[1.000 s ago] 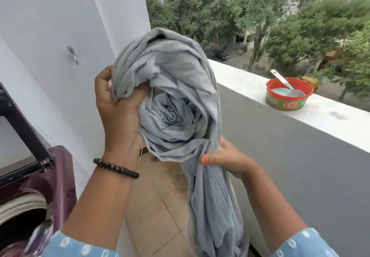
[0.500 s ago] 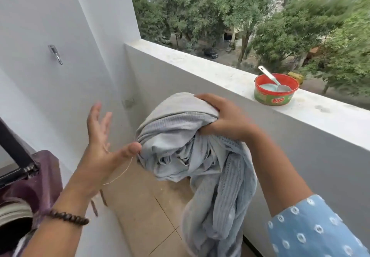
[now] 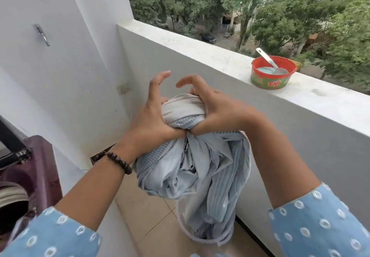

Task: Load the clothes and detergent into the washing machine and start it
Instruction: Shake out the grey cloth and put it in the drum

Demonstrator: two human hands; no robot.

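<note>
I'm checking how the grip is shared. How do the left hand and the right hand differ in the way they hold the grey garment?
The left hand wears a dark bead bracelet; the right hand has a bare wrist. The left hand presses the grey garment from the washing machine side, the right from the parapet side. Both clasp the bunched top, thumbs meeting beneath it, index fingers raised off the cloth.

White balcony walls [image 3: 66, 66], tiled floor [image 3: 152, 216], grey parapet [image 3: 200, 88] (daylit), trees [image 3: 200, 2] beyond.
</note>
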